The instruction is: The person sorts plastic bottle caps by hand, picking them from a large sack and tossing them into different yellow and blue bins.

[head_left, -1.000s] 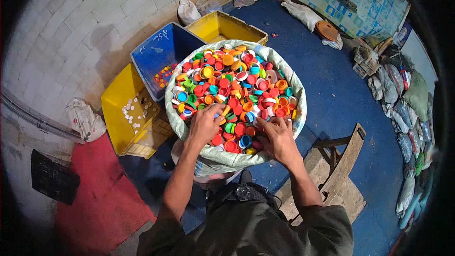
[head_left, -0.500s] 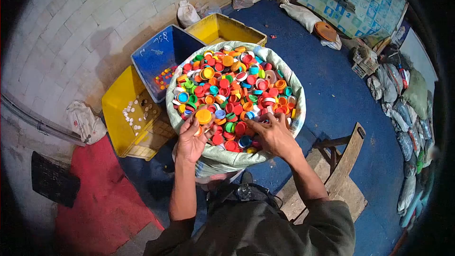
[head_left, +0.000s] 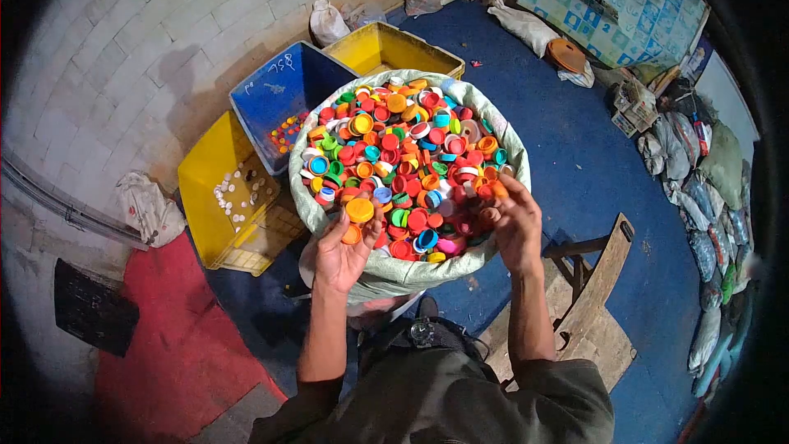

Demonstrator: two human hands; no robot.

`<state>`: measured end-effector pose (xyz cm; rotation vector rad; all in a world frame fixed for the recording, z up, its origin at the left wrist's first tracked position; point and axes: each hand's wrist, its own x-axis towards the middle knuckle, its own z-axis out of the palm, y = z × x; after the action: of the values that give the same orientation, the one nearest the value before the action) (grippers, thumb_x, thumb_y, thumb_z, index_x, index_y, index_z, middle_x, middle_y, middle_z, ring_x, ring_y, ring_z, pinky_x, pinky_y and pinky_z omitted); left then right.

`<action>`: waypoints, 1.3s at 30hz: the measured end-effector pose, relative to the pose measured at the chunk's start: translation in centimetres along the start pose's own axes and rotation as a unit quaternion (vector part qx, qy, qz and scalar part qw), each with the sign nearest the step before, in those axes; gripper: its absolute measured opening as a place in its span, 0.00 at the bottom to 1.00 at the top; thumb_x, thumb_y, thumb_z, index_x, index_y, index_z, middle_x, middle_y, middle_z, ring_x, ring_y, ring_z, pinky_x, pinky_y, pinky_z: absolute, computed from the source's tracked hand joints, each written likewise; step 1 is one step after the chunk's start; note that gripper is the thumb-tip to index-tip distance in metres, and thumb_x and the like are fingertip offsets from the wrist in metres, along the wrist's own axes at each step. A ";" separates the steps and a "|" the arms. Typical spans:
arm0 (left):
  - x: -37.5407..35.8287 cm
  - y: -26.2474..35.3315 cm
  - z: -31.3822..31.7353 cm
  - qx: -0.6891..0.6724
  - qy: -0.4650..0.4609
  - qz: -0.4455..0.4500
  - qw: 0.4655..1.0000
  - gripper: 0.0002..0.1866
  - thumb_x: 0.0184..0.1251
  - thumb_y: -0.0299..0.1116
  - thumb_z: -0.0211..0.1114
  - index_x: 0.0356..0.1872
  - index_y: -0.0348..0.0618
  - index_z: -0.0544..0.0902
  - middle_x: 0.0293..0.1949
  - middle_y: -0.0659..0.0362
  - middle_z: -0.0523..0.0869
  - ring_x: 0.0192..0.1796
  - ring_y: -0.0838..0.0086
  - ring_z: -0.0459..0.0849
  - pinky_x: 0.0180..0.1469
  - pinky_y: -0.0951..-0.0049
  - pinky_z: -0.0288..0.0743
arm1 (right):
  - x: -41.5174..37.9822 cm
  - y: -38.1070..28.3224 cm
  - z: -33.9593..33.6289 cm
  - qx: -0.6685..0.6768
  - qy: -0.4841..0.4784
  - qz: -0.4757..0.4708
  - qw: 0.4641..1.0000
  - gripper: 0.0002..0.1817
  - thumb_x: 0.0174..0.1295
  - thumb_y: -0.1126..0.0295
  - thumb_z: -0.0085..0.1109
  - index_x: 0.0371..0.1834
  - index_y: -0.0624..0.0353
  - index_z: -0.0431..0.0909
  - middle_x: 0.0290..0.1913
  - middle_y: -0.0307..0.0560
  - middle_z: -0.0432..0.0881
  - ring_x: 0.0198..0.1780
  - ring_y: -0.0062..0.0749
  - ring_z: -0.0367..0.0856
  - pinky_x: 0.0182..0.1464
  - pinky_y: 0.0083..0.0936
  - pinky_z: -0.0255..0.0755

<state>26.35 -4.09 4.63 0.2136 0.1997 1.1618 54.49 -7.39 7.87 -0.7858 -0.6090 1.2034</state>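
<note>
A wide pale-green sack stands open before me, heaped with plastic caps in red, orange, green, blue, white and yellow. Over its near left rim, my left hand is closed on orange caps, a larger one above a smaller one. At the right rim, my right hand is raised, fingers bent, with an orange-red cap at its fingertips. Some of that hand's fingers are blurred.
Behind the sack at left are a blue bin with small caps, a yellow bin with white caps, and another yellow bin. A wooden stool stands at right. Filled bags line the far right.
My right hand has lifted off the caps and moved right, now with an orange-red cap at its fingertips. My left hand has shifted slightly right, still holding the orange caps.
</note>
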 end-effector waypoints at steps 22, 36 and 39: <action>-0.4 -1.5 0.7 -0.041 0.015 0.014 0.999 0.25 0.76 0.35 0.48 0.67 0.29 0.63 0.56 0.44 0.77 0.54 0.58 0.79 0.60 0.63 0.76 | 5.9 2.1 5.7 -0.764 -0.124 -0.139 0.618 0.19 0.52 0.66 0.66 0.46 0.61 0.76 0.30 0.64 0.83 0.33 0.60 0.83 0.35 0.50 0.76; -2.1 -1.2 1.7 -0.061 0.066 0.079 0.993 0.25 0.76 0.36 0.49 0.66 0.30 0.65 0.54 0.46 0.76 0.52 0.60 0.78 0.58 0.62 0.76 | 4.2 0.8 6.3 -0.472 -0.134 -0.107 0.865 0.29 0.54 0.69 0.71 0.60 0.63 0.73 0.37 0.54 0.86 0.30 0.31 0.84 0.31 0.29 0.76; -3.8 1.0 0.7 -0.067 0.063 0.112 0.989 0.24 0.75 0.36 0.50 0.65 0.29 0.66 0.50 0.47 0.77 0.50 0.62 0.78 0.56 0.62 0.76 | 0.1 0.8 9.0 -0.237 -0.176 0.028 0.955 0.27 0.57 0.71 0.69 0.60 0.67 0.74 0.41 0.45 0.84 0.38 0.22 0.80 0.37 0.22 0.75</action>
<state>24.21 -7.31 5.77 0.0454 0.2114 1.4084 47.10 -5.33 12.63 -0.9981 -1.2072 1.2769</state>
